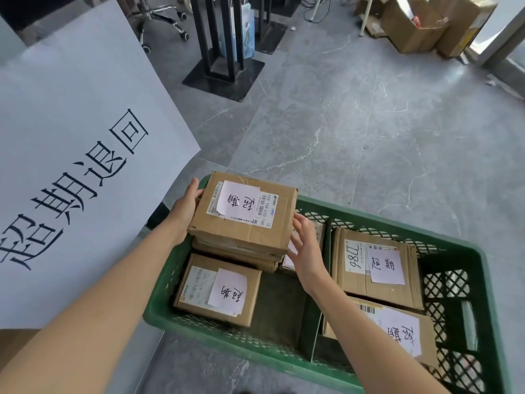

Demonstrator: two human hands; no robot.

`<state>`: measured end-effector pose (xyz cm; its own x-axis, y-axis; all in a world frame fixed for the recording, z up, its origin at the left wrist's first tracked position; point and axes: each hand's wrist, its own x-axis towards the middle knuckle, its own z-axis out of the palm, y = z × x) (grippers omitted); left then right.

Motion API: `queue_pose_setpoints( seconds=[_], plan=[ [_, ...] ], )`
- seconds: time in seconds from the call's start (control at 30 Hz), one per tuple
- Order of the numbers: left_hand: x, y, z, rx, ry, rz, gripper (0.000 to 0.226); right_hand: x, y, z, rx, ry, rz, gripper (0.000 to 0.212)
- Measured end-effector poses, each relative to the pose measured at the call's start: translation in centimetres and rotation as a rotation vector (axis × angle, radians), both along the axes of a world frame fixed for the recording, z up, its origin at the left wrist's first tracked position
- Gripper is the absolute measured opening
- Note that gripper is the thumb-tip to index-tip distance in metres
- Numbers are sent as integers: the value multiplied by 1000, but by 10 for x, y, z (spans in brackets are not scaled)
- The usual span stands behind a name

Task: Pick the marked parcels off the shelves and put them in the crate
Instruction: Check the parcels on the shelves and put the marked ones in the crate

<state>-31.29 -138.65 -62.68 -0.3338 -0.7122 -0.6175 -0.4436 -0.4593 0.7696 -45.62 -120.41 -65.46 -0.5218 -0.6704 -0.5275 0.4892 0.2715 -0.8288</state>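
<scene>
A green plastic crate stands on the floor below me. A brown cardboard parcel with a pink handwritten note sits on top of a stack at the crate's far left corner. My left hand grips its left edge. My right hand lies at its right side with fingers spread, touching or nearly touching it. Other marked parcels lie in the crate: one at near left, one at far right, one at near right.
A large white sheet with printed characters hangs at left, close to the crate. Black metal stands are on the grey tiled floor beyond. Cardboard boxes sit at the far right. An office chair base is at far left.
</scene>
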Motion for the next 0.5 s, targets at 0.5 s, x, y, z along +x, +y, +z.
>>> queue_pose_setpoints(
  seconds=[0.5],
  plan=[
    [-35, 79, 79, -608, -629, -606, 61, -25, 17, 104, 272, 669, 413, 56]
  ],
)
